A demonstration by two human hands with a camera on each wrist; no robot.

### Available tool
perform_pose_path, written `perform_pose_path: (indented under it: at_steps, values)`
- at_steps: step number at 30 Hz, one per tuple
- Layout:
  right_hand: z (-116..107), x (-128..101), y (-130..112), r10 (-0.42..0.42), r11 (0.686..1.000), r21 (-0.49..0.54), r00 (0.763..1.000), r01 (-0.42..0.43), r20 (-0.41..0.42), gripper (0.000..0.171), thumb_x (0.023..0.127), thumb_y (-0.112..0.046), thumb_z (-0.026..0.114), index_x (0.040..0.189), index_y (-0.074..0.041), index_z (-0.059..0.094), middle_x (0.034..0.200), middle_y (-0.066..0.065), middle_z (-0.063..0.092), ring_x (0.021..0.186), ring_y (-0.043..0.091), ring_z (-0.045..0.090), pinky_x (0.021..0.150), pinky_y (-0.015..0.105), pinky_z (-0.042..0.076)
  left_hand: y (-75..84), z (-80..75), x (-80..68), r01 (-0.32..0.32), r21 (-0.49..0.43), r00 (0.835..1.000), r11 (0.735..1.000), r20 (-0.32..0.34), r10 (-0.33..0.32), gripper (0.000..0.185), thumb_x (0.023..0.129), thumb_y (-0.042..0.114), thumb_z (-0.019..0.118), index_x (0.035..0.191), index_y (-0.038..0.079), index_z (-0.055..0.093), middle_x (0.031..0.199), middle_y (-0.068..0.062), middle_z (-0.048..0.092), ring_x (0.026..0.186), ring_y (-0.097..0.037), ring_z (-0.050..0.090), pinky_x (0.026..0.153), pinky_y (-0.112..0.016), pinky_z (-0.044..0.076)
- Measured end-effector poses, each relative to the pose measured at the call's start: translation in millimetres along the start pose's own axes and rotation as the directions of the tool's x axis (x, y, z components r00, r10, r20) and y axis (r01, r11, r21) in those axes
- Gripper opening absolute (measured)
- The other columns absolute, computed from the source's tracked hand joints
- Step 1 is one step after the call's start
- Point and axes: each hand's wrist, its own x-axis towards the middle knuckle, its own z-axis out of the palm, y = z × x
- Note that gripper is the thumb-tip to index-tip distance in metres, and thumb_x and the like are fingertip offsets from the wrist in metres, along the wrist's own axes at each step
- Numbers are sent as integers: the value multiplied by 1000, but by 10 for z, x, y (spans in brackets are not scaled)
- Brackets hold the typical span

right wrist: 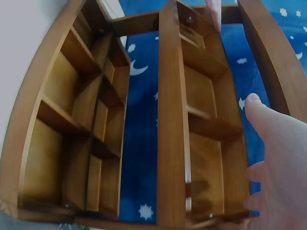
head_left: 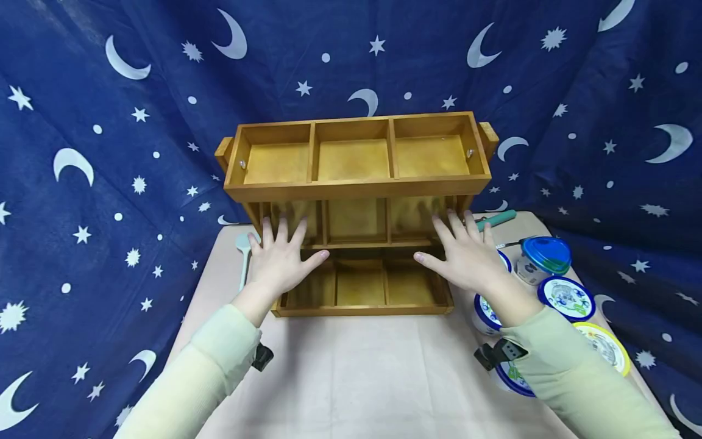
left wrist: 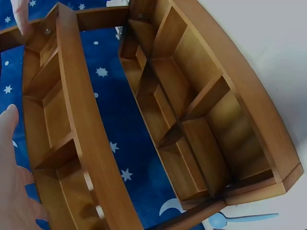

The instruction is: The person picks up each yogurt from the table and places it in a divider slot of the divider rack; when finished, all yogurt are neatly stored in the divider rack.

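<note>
A three-tier wooden rack [head_left: 356,190] with divided trays stands at the back of the table. My left hand [head_left: 276,259] is in front of its left side, fingers straight and spread, thumb toward the middle. The right hand [head_left: 466,256] mirrors it at the right side, also spread. Neither hand holds anything. In the left wrist view the left hand [left wrist: 12,177] is close to a tray's edge; in the right wrist view the right hand [right wrist: 280,163] is likewise beside a tray. Whether the fingers touch the wood I cannot tell. The compartments in view hold nothing.
On the right are several lidded tubs, among them a blue-lidded tub [head_left: 545,250] and a yellow-rimmed tub [head_left: 603,347]. Behind them lies a teal-handled tool [head_left: 498,218]. A light blue spoon-like utensil [head_left: 244,242] lies left of the rack. A blue starry cloth [head_left: 323,36] hangs behind.
</note>
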Motion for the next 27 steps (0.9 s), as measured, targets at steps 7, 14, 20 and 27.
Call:
perform_pose_path:
  at_steps: [7, 14, 20, 27]
  values:
    - [23, -61, 207, 68, 997, 34, 997, -68, 27, 97, 84, -75, 35, 150, -6, 18, 152, 28, 6, 137, 47, -10, 99, 71, -9, -180, 58, -61, 16, -39, 999, 999, -43, -18, 93, 80, 81, 31, 151, 23, 19, 153, -24, 10, 137, -48, -1, 99, -73, -1]
    - [43, -127, 420, 86, 994, 58, 995, -89, 50, 96, 86, -72, 33, 150, -3, 14, 152, 28, -5, 134, 48, -15, 94, 74, -10, -325, 85, -122, 45, -104, 997, 994, -63, -51, 93, 82, 75, 39, 152, 20, 14, 153, -25, 3, 137, -46, -11, 100, -70, -7]
    - [65, -141, 510, 115, 990, 71, 990, -121, 78, 96, 87, -72, 32, 150, -2, 10, 152, 27, -7, 133, 50, -17, 94, 75, -10, -415, 114, -189, 70, -154, 995, 986, -57, -80, 97, 81, 78, 35, 152, 17, 11, 153, -25, 0, 136, -44, -16, 100, -69, -12]
    - [103, -134, 645, 155, 982, 92, 983, -164, 97, 99, 86, -73, 30, 149, -3, 0, 150, 29, -10, 131, 50, -20, 94, 72, -13, -561, 196, -250, 109, -214, 989, 971, -78, -128, 99, 83, 75, 37, 152, 13, 5, 153, -24, -7, 136, -41, -21, 100, -69, -9]
